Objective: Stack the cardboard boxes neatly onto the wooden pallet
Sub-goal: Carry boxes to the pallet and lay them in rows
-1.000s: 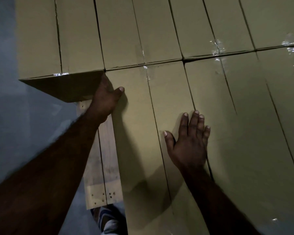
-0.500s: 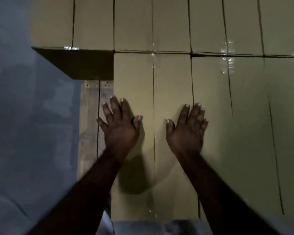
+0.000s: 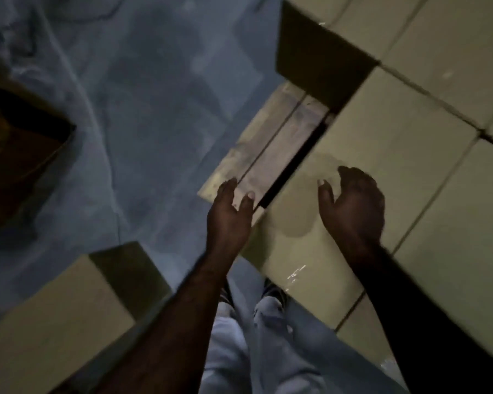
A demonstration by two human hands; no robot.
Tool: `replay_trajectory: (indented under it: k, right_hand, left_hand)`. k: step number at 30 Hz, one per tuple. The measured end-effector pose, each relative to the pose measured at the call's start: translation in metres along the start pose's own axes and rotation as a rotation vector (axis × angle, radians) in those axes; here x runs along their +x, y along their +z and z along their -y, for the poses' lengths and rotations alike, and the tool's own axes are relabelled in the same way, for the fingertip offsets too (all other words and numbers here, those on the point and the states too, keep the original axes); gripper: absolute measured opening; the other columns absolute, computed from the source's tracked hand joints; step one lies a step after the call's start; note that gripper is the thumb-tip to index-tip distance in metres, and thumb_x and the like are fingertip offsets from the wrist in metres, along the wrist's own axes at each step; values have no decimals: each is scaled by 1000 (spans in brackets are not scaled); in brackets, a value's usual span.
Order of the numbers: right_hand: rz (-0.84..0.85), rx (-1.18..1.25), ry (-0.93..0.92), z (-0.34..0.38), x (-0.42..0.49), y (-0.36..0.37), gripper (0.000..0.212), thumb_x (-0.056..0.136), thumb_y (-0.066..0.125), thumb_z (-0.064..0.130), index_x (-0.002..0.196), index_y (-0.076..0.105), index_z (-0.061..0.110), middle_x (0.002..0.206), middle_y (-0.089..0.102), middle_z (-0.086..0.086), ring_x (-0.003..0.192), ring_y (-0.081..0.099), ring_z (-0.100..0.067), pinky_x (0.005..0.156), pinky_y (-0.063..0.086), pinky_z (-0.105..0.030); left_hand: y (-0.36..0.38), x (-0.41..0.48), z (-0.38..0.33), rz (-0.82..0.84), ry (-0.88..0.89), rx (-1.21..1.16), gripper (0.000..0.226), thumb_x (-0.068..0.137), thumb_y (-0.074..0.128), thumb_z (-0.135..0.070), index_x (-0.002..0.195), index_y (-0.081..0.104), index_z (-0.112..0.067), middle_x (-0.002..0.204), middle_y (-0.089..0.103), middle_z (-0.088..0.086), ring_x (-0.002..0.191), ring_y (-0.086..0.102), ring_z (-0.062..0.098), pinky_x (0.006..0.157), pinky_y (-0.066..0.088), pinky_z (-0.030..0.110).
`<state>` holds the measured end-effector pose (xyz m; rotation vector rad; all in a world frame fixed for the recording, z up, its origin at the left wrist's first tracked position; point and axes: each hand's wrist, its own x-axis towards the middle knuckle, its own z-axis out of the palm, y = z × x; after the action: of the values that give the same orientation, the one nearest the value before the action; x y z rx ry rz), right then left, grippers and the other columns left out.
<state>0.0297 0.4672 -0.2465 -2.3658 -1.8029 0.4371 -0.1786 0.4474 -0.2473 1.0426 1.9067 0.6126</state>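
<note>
Item: cardboard boxes [image 3: 410, 132], plain tan, taped seams. Location: packed edge to edge in one layer on the wooden pallet [image 3: 271, 149], filling the right of the view. One corner of the pallet is bare, two pale slats showing between the stack and the floor [image 3: 154, 109].

Item: loose box [image 3: 57, 322], same kind, standing on the floor at lower left, well apart from the pallet. Likely candidate for the bare corner.

Handling, by judgement: stiff-walled, flat-faced, corners liable to crush. The tape looks glossy and may slip under the fingers. Weight cannot be told. Best taken with both palms on opposite side walls, low down, and lowered square into the gap.

Left hand [image 3: 229, 217]: over the pallet's near corner, fingers loose and spread, holding nothing.

Right hand [image 3: 353, 206]: over the top of the nearest stacked box, fingers loosely curled, holding nothing. Contact with the cardboard cannot be told.

Other: dark object [image 3: 20, 155] at far left, unidentified. Pale trousers [image 3: 256, 351] below.
</note>
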Motion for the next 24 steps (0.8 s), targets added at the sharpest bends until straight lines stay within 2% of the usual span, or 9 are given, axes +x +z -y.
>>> replay_trajectory:
  k: [2,5,8,13,17,20,22,24]
  right_hand:
    - [33,107,-173,46,-7,10,51,94,46,45,122,64,5,117,66,-17,109,60,-38,91,50,-47]
    - [167,154,-373,121,-27,26,47,95,51,41,122,65,5,114,68,-17,105,62,-38,86,51,-43]
    - [335,147,-588,192,-56,43,53,95,47,45,126,63,6,120,67,-17,112,60,-36,92,49,-42]
    - [579,57,-953,290,-125,90,59,93,46,53,133,59,13,125,65,-12,116,59,-33,95,49,-42]
    - [721,-112,-1211,354,-186,133,51,96,53,48,135,56,16,126,63,-11,115,58,-34,91,50,-44]
    - [768,-256,-1360,398,-232,161,53,96,54,49,139,51,19,131,58,-9,119,54,-33,92,50,-44]
    - [792,-365,-1445,427,-258,182,55,96,53,49,143,47,21,137,54,-8,124,51,-32,94,49,-42]
    - [808,-498,-1533,456,-280,211,57,96,52,49,147,42,23,145,46,-9,130,45,-32,97,47,-40]
  left_hand:
    - [-40,-11,30,-115,-141,-116,52,97,58,-37,144,46,-19,146,49,-2,132,47,14,112,37,31]
    - [-95,-30,75,-297,-282,-287,55,96,57,-42,146,44,-21,144,51,-3,126,51,9,109,42,33]
    - [-148,-56,119,-504,-393,-359,50,98,57,-38,143,48,-19,137,54,-5,117,48,3,96,37,18]
    - [-228,-109,215,-781,-597,-411,47,99,56,-31,140,52,-9,140,55,5,120,51,10,87,31,8]
    - [-269,-151,298,-894,-744,-515,49,99,55,-34,141,49,-9,145,50,6,131,47,19,105,33,23]
    - [-284,-178,353,-907,-855,-637,61,95,55,-47,144,45,-11,148,46,6,134,45,22,113,32,32]
    - [-289,-191,386,-889,-935,-666,67,93,52,-53,142,46,-9,148,46,10,134,45,26,114,34,42]
    - [-296,-197,414,-871,-995,-667,58,98,49,-45,138,49,-3,143,50,17,130,47,32,110,37,42]
